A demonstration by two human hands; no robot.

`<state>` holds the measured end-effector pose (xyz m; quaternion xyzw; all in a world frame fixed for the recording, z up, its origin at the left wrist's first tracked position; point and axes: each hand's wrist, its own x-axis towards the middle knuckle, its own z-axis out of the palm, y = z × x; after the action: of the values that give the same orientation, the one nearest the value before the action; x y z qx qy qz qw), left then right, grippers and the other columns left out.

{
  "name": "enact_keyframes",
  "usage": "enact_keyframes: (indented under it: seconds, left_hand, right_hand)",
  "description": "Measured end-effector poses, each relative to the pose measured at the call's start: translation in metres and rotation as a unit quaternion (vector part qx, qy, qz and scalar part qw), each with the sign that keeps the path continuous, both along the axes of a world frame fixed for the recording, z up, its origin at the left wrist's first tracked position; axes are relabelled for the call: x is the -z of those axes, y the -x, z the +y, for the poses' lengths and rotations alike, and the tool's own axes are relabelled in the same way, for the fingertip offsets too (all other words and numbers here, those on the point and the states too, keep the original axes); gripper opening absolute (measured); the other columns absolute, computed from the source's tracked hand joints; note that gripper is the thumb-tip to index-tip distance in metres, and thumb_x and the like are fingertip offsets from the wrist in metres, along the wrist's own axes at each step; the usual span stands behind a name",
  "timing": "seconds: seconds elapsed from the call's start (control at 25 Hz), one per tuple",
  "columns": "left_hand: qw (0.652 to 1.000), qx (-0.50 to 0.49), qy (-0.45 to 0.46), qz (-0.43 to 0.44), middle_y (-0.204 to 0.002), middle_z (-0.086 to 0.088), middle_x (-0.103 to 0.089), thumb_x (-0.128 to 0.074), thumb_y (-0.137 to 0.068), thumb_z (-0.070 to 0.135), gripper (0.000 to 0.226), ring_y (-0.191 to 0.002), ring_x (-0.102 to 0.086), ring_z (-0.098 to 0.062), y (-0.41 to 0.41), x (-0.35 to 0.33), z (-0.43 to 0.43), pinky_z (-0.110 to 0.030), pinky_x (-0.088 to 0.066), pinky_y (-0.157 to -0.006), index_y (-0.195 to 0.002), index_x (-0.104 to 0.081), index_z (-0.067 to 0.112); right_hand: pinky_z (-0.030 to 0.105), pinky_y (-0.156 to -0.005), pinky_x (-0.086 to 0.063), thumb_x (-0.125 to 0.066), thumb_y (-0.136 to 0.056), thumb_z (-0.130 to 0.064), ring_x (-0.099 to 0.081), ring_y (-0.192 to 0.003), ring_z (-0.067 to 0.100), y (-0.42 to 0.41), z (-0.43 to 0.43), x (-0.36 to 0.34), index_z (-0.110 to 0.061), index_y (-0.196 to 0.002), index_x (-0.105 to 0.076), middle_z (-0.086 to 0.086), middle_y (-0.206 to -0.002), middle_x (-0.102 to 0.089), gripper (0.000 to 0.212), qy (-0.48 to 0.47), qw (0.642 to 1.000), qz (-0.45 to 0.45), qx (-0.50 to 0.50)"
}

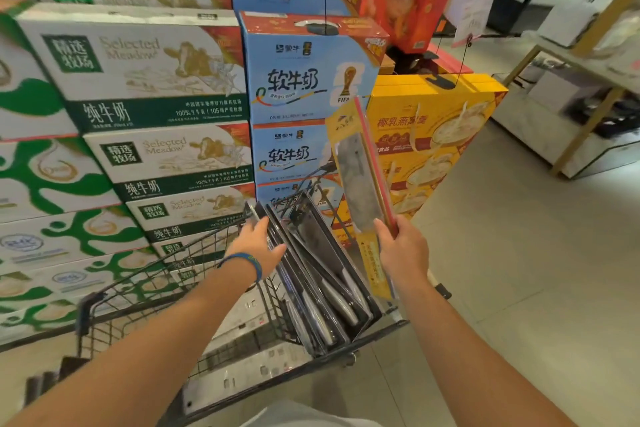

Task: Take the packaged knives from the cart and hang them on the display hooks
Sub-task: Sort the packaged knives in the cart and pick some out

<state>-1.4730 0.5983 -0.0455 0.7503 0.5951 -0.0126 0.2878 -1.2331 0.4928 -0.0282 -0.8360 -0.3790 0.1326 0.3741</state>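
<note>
A wire shopping cart (145,291) stands in front of me. Several dark packaged knives (322,274) lean upright against its right end. My left hand (258,244), with a blue wristband, lies with straight fingers against the left side of that stack. My right hand (403,246) grips a yellow packaged cleaver (360,180) near its lower part and holds it upright above the cart's right corner. No display hooks are in view.
Stacked milk cartons (145,87) wall off the left and far side. Blue boxes (304,80) and yellow boxes (436,128) stand behind the cart. A gold-framed shelf (571,59) is at the right. Tiled floor (519,270) opens to the right. White boxes (242,350) lie in the cart.
</note>
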Motion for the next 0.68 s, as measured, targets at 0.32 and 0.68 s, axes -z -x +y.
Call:
enact_keyframes:
  seconds: [0.32,0.68]
  left_hand:
    - [0.993,0.105,-0.011,0.052,-0.162,-0.003,-0.027,-0.041,-0.103,0.04,0.051,-0.145,-0.03,-0.026,0.01,0.06,-0.038,-0.04,-0.032,-0.117,-0.151,-0.038,0.022]
    - [0.996,0.008,0.067,0.057,-0.165,0.008,0.014,-0.031,-0.106,0.028,0.058,-0.133,-0.047,-0.03,0.039,0.059,-0.042,-0.043,-0.05,-0.099,-0.159,-0.007,0.029]
  right_hand:
    - [0.041,-0.082,-0.058,-0.054,-0.102,-0.016,-0.063,-0.096,0.017,0.029,0.031,0.012,-0.029,-0.136,-0.054,-0.008,-0.108,-0.067,0.036,0.088,0.991,-0.029,-0.091]
    - [0.034,-0.072,-0.046,-0.047,-0.102,-0.034,-0.062,-0.095,0.032,0.062,0.06,0.07,-0.023,-0.114,-0.07,0.011,-0.11,-0.072,0.027,0.268,0.919,-0.108,-0.269]
